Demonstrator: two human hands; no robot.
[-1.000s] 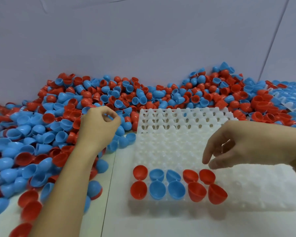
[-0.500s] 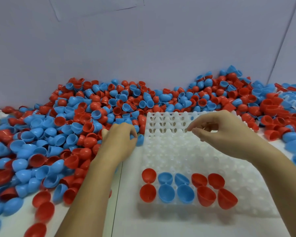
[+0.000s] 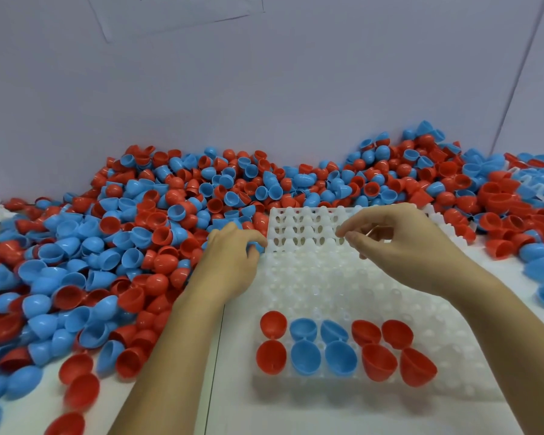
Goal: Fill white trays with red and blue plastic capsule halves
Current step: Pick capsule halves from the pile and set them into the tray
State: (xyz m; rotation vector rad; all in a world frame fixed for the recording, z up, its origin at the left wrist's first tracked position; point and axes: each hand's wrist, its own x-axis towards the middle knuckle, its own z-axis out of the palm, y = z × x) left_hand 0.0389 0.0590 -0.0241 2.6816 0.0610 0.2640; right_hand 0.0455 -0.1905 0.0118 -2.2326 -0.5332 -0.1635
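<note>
While a white tray lies flat on the white table, a blue capsule half is grasped at the tray's far left corner by the curled fingers of the left hand. Only a small part of that piece is seen between the fingertips; whether it rests on the table or is lifted cannot be told. The right hand is held above the far rows of the tray, its thumb and forefinger brought close together, fingers bent; nothing can be made out between them, and whether something small is pinched there cannot be told.

Ten capsule halves are seated in the tray's two nearest rows, open side up. A red pair is placed at the left, two blue pairs beside it, and two red pairs to the right, the nearest red pieces being tilted toward the camera. The rest of the tray's pockets are seen unfilled.

A deep loose heap of red and blue halves is spread to the left of the tray and banked behind it against a grey wall, continuing to the right edge. A second white tray, partly buried, is glimpsed at the far right. A sheet of paper is fixed to the wall above.
</note>
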